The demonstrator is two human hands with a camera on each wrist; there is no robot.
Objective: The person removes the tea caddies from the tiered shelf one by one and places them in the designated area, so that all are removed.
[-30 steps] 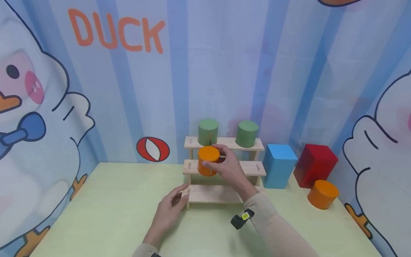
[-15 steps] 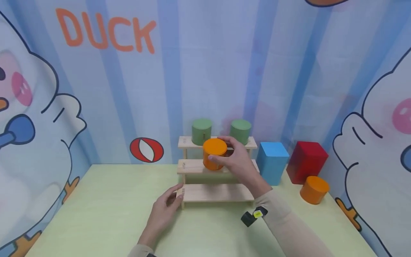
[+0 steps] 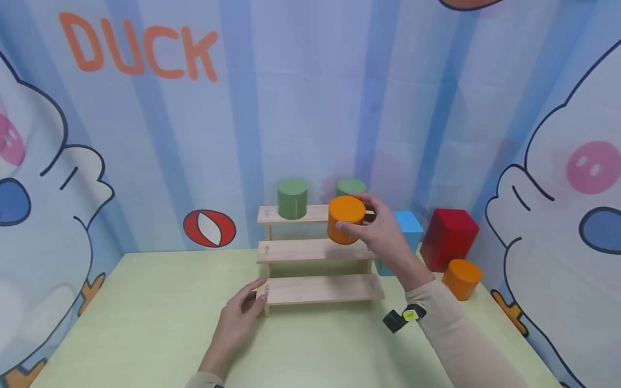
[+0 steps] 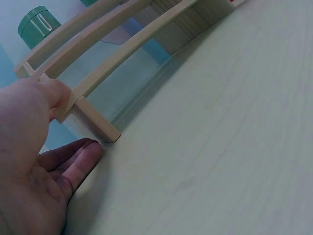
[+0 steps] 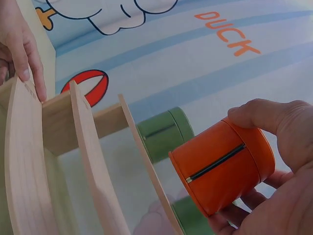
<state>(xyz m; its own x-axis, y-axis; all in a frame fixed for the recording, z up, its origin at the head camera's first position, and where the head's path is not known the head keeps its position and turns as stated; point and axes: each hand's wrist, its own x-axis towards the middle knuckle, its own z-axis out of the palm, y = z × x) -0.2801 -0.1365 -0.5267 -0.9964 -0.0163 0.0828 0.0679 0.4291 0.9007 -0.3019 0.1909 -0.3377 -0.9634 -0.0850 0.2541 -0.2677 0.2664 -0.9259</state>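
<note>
My right hand [image 3: 385, 234] grips an orange cylindrical box [image 3: 345, 220] by its side. In the head view the box overlaps the right part of a three-tier wooden rack [image 3: 310, 250]. A dark narrow strip runs along the box's side in the right wrist view. At the rack's left end my left hand [image 3: 236, 312] holds the end of the lowest board between thumb and finger. Two green cylindrical boxes stand on the top tier: one [image 3: 292, 199] at the left, the other [image 3: 350, 186] partly hidden behind the orange box.
Right of the rack stand a blue block [image 3: 409, 223], partly behind my right hand, and a red block [image 3: 448, 240]. A second orange cylindrical box [image 3: 462, 278] sits before the red block. A duck-printed curtain [image 3: 291, 97] hangs behind the pale table [image 3: 165, 307].
My right hand has carried the orange box rightward and upward along the rack. The left hand keeps its place at the rack's end. The head view has turned slightly to the right.
</note>
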